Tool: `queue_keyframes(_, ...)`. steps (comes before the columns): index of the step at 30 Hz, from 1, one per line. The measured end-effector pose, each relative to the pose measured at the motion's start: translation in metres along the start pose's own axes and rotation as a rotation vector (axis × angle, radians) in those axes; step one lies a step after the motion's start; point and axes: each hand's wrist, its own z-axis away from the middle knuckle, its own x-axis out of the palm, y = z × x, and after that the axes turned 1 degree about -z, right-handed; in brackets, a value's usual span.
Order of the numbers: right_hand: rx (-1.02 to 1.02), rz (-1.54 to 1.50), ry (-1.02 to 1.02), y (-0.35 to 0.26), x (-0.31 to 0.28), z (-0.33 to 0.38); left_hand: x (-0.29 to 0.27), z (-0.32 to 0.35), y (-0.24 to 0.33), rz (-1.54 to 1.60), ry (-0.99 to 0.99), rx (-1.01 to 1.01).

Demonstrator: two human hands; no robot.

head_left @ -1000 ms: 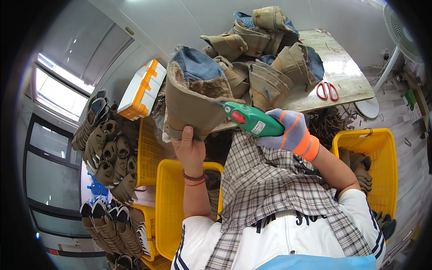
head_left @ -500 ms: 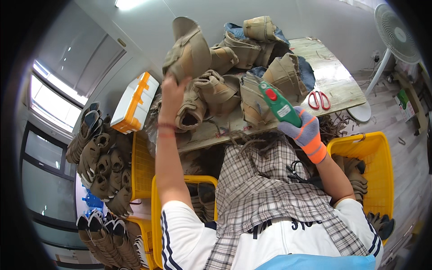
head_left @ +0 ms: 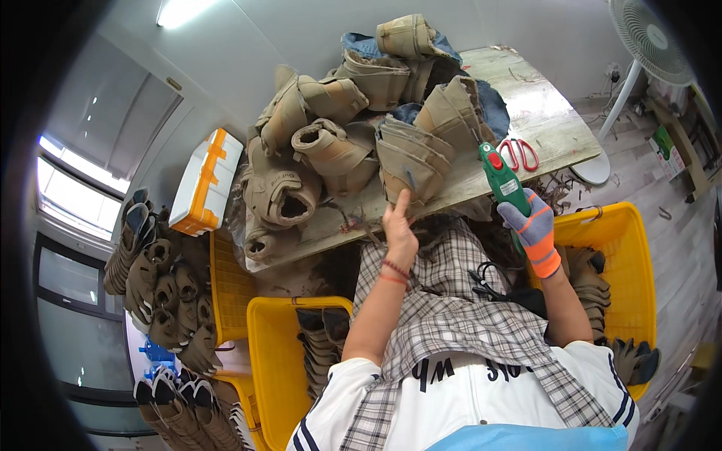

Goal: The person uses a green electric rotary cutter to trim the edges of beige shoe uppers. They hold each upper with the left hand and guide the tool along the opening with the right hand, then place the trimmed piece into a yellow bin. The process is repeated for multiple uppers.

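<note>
— While the right hand [head_left: 532, 225] in its grey and orange glove is clamped around the green handheld tool [head_left: 502, 179], what is the left one doing?

— Bare, with a red band at the wrist, the left hand [head_left: 398, 225] reaches up to a tan boot upper [head_left: 412, 161] at the near edge of the wooden table [head_left: 541, 113]. Its fingers are spread, the forefinger stretched up and touching the upper; whether it actually grips the piece I cannot tell.

— And the tool, where does it sit?

— Upright in the gloved fist, its red button near the top, just right of that upper and in front of the table edge. The two hands are apart, the tool between the upper and the red-handled scissors [head_left: 519, 154] lying on the tabletop.

— What else is around?

— More tan uppers are heaped across the table behind. A white and orange box [head_left: 207, 180] lies off its left end. Yellow crates stand below: one [head_left: 274, 361] at the person's left knee with uppers inside, another [head_left: 624, 248] at the right. A white fan [head_left: 650, 37] stands at the far right.
</note>
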Motion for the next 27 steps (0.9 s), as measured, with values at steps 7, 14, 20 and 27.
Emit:
queue_keyframes(7,0.012,0.064,-0.003,0.006,0.010,0.012,0.013,-0.025,-0.004,-0.350,0.004,0.385)
queue_keyframes(14,-0.022,0.214,-0.007,0.012,0.006,0.005,-0.012,0.022,0.037,-0.253,-0.178,0.380)
queue_keyframes(20,-0.102,0.333,-0.078,0.005,0.022,0.016,-0.035,0.090,0.106,0.029,-0.319,0.234)
queue_keyframes(27,0.037,0.112,-0.406,-0.041,0.038,0.056,-0.090,0.133,0.123,-0.387,-0.204,0.772)
